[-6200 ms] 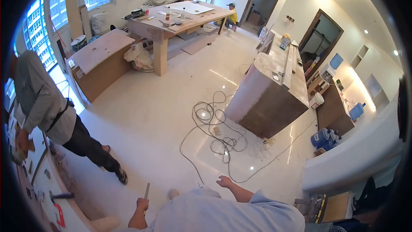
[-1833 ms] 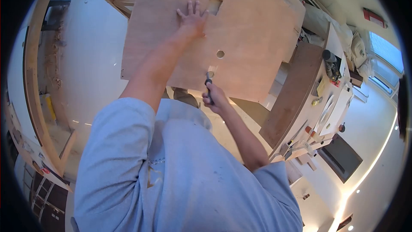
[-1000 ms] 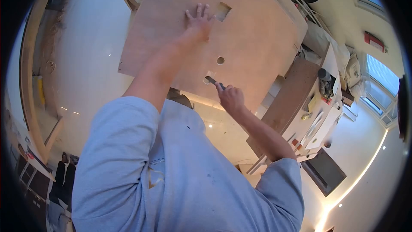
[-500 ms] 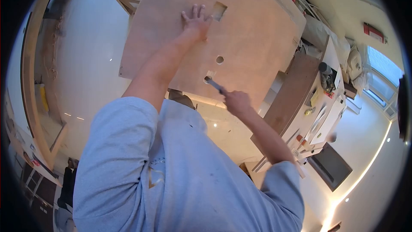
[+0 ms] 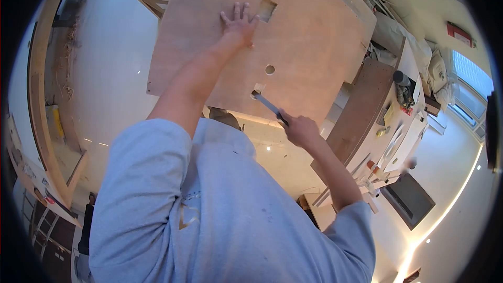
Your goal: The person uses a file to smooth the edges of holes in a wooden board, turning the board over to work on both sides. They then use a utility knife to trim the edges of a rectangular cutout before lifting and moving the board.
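Note:
A large wooden board lies in front of me. My left hand rests flat on it, fingers spread, just beside a rectangular cutout. My right hand is wrapped around the dark handle of a long, flat grey file. The file's far end sits in a round hole close to the board's near edge, and its tip is hidden there. Pale bare wood shows along the rim of that hole. A second round hole lies a little farther up the board.
On the right, a workbench carries a dark cylindrical container, an orange-handled tool and other loose items. A dark flat panel stands beyond it. A wooden frame runs along the left side. Pale floor lies between.
My right hand has drawn back towards the lower right with the file, so more of its blade shows outside the hole. My left hand keeps its place on the board.

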A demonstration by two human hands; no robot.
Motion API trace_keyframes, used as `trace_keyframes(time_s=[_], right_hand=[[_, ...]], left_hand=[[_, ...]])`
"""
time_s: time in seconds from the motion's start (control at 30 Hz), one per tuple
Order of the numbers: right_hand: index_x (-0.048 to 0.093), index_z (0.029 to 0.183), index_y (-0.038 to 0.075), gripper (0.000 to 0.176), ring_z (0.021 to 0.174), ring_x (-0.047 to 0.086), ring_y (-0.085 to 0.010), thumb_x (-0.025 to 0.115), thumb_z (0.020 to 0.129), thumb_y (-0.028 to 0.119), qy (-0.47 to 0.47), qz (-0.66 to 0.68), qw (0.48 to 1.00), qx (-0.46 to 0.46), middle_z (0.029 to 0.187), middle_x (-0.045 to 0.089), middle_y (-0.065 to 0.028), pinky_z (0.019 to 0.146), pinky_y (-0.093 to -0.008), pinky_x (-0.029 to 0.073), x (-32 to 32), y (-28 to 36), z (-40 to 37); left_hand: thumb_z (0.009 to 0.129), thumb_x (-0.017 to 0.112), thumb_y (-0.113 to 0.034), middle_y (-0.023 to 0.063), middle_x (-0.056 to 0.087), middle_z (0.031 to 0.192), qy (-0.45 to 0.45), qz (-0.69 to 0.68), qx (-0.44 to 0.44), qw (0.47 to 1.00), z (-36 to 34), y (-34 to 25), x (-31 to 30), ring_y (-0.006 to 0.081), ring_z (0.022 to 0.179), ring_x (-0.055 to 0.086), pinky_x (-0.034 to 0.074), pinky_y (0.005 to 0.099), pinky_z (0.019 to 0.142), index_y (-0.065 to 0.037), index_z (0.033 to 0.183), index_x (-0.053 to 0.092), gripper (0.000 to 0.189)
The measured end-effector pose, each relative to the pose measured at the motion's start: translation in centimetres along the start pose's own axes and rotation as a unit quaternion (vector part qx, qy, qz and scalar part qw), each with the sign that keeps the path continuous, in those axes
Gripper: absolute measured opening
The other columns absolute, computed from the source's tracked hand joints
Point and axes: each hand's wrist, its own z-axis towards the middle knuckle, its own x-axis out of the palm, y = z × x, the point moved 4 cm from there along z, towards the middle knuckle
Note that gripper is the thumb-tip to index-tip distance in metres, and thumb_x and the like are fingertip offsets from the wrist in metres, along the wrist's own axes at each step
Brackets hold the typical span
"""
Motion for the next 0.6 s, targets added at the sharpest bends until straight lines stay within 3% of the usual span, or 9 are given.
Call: trace_keyframes(time_s=[0.07, 0.2, 0.23, 0.27, 0.33, 0.37, 0.47, 0.5, 0.6], right_hand=[[0.042, 0.144, 0.013, 0.054, 0.092, 0.067, -0.0378, 0.054, 0.094, 0.026, 0.038, -0.01, 0.999, 0.007, 0.098, 0.068, -0.0227, 0.078, -0.0489, 0.053, -0.5, 0.1, -2.6], [0.045, 0.139, 0.004, 0.051, 0.103, 0.061, -0.0452, 0.055, 0.092, 0.022, -0.093, 0.279, 0.952, -0.088, 0.109, 0.064, -0.0309, 0.089, -0.0485, 0.049, 6.5, 1.9, 4.7], [0.049, 0.132, 0.006, 0.04, 0.078, 0.067, -0.037, 0.052, 0.095, 0.021, -0.214, 0.302, 0.913, -0.173, 0.093, 0.066, -0.0254, 0.067, -0.0439, 0.053, 8.4, 2.4, 8.1], [0.05, 0.128, 0.007, 0.034, 0.068, 0.063, -0.0317, 0.051, 0.096, 0.021, -0.117, 0.485, 0.86, -0.104, 0.088, 0.064, -0.0214, 0.059, -0.0399, 0.049, 8.9, 2.7, 9.0], [0.052, 0.12, 0.009, 0.024, 0.048, 0.054, -0.0211, 0.048, 0.099, 0.02, 0.083, 0.772, 0.629, 0.034, 0.076, 0.06, -0.0132, 0.044, -0.0321, 0.041, 8.4, 4.1, 9.0], [0.049, 0.108, 0.013, 0.012, 0.038, 0.034, -0.0085, 0.044, 0.101, 0.021, 0.096, 0.844, 0.524, 0.062, 0.069, 0.048, -0.0024, 0.037, -0.0237, 0.025, 6.4, 5.1, 6.0], [0.046, 0.1, 0.012, 0.014, 0.039, 0.036, -0.0097, 0.045, 0.101, 0.026, 0.226, 0.954, 0.197, -0.011, 0.07, 0.05, -0.0027, 0.038, -0.0251, 0.028, 3.8, 3.7, 0.4], [0.044, 0.095, 0.011, 0.017, 0.04, 0.034, -0.0085, 0.046, 0.101, 0.028, 0.217, 0.964, 0.155, 0.005, 0.07, 0.049, -0.0017, 0.038, -0.0248, 0.028, 3.4, 3.7, 0.0], [0.044, 0.094, 0.01, 0.018, 0.042, 0.036, -0.0082, 0.047, 0.1, 0.026, 0.172, 0.968, 0.185, -0.015, 0.071, 0.049, -0.0021, 0.039, -0.0247, 0.028, 4.2, 5.8, 5.3]], left_hand=[[0.07, 0.084, -0.046, 0.016, -0.005, 0.164, 0.001, 0.003, 0.0, 1.0, -0.1, 0.1, 0.0, 0.0436, 0.149, -0.007, 0.014, 0.0789, 0.105, -0.027, 0.156, 0.022, 0.108], [0.07, 0.084, -0.046, 0.0162, -0.004, 0.164, -0.012, 0.013, -0.011, 1.0, 0.3, 0.2, 0.2, 0.0437, 0.149, -0.006, 0.014, 0.0788, 0.105, -0.027, 0.156, 0.022, 0.108], [0.069, 0.084, -0.046, 0.0163, -0.004, 0.164, -0.016, 0.012, -0.009, 1.0, 0.1, 0.1, 0.5, 0.0438, 0.149, -0.006, 0.014, 0.0788, 0.105, -0.027, 0.156, 0.022, 0.108], [0.069, 0.084, -0.046, 0.0165, -0.004, 0.164, -0.023, 0.013, -0.006, 1.0, 0.0, -0.1, 0.6, 0.0439, 0.149, -0.006, 0.014, 0.0789, 0.105, -0.027, 0.156, 0.022, 0.109], [0.069, 0.084, -0.046, 0.0168, -0.003, 0.164, -0.012, 0.0, -0.005, 1.0, 0.3, 0.0, 0.6, 0.0441, 0.149, -0.005, 0.015, 0.0791, 0.105, -0.027, 0.156, 0.023, 0.108], [0.069, 0.084, -0.045, 0.017, -0.003, 0.164, -0.006, -0.005, -0.005, 1.0, 0.6, 0.1, 0.5, 0.0442, 0.149, -0.005, 0.015, 0.0792, 0.105, -0.027, 0.155, 0.023, 0.108], [0.07, 0.084, -0.045, 0.018, -0.003, 0.164, -0.008, 0.012, -0.001, 1.0, -0.1, -0.2, 0.1, 0.0452, 0.149, -0.007, 0.015, 0.0799, 0.105, -0.025, 0.156, 0.023, 0.107], [0.07, 0.084, -0.045, 0.0179, -0.003, 0.164, -0.006, 0.012, 0.001, 1.0, -0.2, -0.2, 0.3, 0.0453, 0.149, -0.007, 0.015, 0.08, 0.105, -0.024, 0.156, 0.023, 0.107], [0.07, 0.084, -0.044, 0.0179, -0.002, 0.164, -0.011, 0.009, 0.003, 1.0, -0.2, -0.3, -0.1, 0.0456, 0.149, -0.006, 0.016, 0.0799, 0.105, -0.024, 0.156, 0.023, 0.107]])
